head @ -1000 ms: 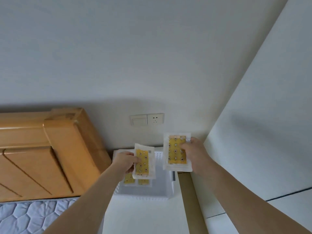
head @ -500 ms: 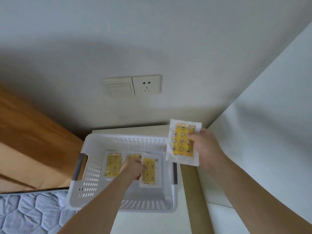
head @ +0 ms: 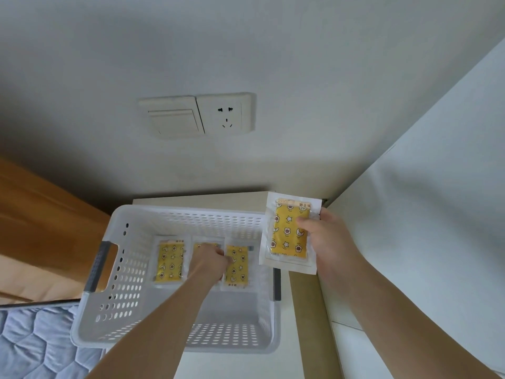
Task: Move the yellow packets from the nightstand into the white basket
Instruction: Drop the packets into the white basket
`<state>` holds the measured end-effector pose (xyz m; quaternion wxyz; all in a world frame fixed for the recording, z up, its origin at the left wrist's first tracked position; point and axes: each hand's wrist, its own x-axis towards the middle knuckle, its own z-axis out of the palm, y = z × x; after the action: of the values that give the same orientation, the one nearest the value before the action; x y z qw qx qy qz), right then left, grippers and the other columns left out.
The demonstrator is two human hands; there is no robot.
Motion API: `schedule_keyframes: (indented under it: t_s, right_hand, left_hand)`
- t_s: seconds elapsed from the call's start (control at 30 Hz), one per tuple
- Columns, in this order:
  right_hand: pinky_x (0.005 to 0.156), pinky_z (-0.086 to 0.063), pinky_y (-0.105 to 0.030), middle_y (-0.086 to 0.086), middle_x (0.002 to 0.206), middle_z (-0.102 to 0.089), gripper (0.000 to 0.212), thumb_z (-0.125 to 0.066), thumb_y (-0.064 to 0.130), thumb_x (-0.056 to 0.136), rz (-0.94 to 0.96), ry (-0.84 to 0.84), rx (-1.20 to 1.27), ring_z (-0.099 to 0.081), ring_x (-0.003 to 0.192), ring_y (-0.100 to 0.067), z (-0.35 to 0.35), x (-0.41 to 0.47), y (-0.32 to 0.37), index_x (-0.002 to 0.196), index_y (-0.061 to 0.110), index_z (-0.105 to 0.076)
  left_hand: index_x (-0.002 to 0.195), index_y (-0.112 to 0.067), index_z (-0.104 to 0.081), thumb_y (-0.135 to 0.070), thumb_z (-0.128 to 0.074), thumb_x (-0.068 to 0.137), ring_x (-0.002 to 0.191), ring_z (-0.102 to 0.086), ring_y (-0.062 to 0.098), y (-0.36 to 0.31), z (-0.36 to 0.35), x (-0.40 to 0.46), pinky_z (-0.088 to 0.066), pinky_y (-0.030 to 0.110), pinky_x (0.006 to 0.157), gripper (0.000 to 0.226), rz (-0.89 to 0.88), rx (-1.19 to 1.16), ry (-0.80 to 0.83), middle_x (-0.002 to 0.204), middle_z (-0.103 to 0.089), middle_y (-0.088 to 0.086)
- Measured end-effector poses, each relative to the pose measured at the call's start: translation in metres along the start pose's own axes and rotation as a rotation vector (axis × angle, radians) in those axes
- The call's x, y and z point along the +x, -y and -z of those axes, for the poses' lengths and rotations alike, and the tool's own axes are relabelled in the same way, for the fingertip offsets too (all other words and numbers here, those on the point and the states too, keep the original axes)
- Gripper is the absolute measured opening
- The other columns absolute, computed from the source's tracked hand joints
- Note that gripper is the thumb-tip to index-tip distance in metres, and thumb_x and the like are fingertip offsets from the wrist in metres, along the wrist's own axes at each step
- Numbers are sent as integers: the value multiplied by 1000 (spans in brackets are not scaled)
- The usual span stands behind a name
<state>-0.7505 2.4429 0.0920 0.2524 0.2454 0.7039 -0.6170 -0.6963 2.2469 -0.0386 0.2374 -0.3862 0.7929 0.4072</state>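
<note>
The white basket [head: 114, 272] with perforated walls and grey handles stands on the nightstand [head: 196, 199]. Three yellow packets lie in a row on its floor: a left packet [head: 169, 262], a middle packet [head: 203, 245] mostly hidden by my hand, and a right packet [head: 237, 265]. My left hand [head: 208, 262] reaches down into the basket, fingers closed on the left edge of the right packet, which lies flat on the bottom. My right hand [head: 326, 240] holds another yellow packet [head: 289, 232] upright above the basket's right rim.
A wall switch and socket [head: 198, 114] sit above the nightstand. A wooden headboard [head: 41, 222] and blue quilted mattress [head: 35, 343] lie to the left. A white wall [head: 426, 214] closes in on the right, with a tan strip [head: 308, 310] beside the nightstand.
My left hand has lowered its packet from above the basket down onto the basket floor beside the other two. The view has tilted down and closer. My right hand still holds its packet.
</note>
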Motion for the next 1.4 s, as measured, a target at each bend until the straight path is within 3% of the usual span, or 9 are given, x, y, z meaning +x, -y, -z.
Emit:
schedule_keyframes:
  t_s: [0.33,0.5,0.6,0.7,0.8,0.97,1.17,1.3,1.4]
  right_hand:
    - [74,-59,-43,-1,99,-73,24,-51,8,94,33,-15,22,-72,88,-24,-9,-17,19,105,22,-66]
    - [76,-59,-43,-6,97,-75,23,-50,2,93,30,162,24,-73,87,-23,-53,-37,26,104,14,-67]
    - [81,-58,-43,-5,99,-74,23,-52,0,91,-11,200,-44,-72,89,-22,-93,-38,9,103,13,-67]
    - [67,-57,-36,-11,96,-70,19,-54,-4,87,-118,204,-112,-68,79,-23,-136,-28,-26,98,8,-63]
    - [47,-36,-25,-8,80,-56,21,-47,-4,87,-172,212,-264,-44,57,-15,-174,-17,-60,101,6,-59]
    - [51,-34,-24,-7,76,-52,36,-43,-4,92,-198,189,-364,-45,61,-15,-215,6,-94,125,3,-54]
    - [61,-49,-27,-13,126,-60,48,-48,-1,92,-110,251,-557,-60,80,-16,-242,13,-120,139,9,-47]
    - [78,-45,-25,-9,154,-35,57,-44,2,98,-85,247,-713,-53,123,-24,-244,12,-125,152,13,-29]
    - [61,-49,-21,-10,156,-31,58,-41,-2,97,-60,230,-720,-59,98,-17,-241,11,-126,152,14,-29]
  left_hand:
    - [75,-15,-65,-22,-55,93,64,-61,16,11,38,-15,-45,23,54,21,-199,287,-44,70,-65,1]
    - [104,-23,-62,-20,-43,97,95,-60,16,36,106,-38,-50,29,82,21,-584,853,-122,106,-63,-3]
    - [99,-24,-68,-15,-58,82,92,-62,15,54,152,-54,-51,32,81,21,-744,1101,-268,96,-64,-5]
    - [74,-23,-73,-13,-75,51,79,-66,20,80,180,-57,-56,33,72,25,-895,1119,-328,79,-66,-4]
    - [72,-18,-73,-12,-61,55,94,-65,29,97,187,-64,-53,42,88,21,-984,1109,-341,89,-68,4]
    - [74,-13,-71,1,-72,47,115,-61,29,111,181,-73,-58,35,85,30,-929,895,-324,111,-66,9]
    - [72,-15,-68,-6,-33,68,121,-59,26,116,179,-70,-56,25,78,37,-941,771,-358,116,-65,7]
    - [70,-15,-67,-6,-31,69,121,-59,24,118,177,-69,-56,23,72,37,-932,761,-377,114,-65,6]
    - [71,-13,-67,2,-51,61,121,-59,25,118,177,-69,-58,26,70,24,-931,751,-372,114,-65,7]
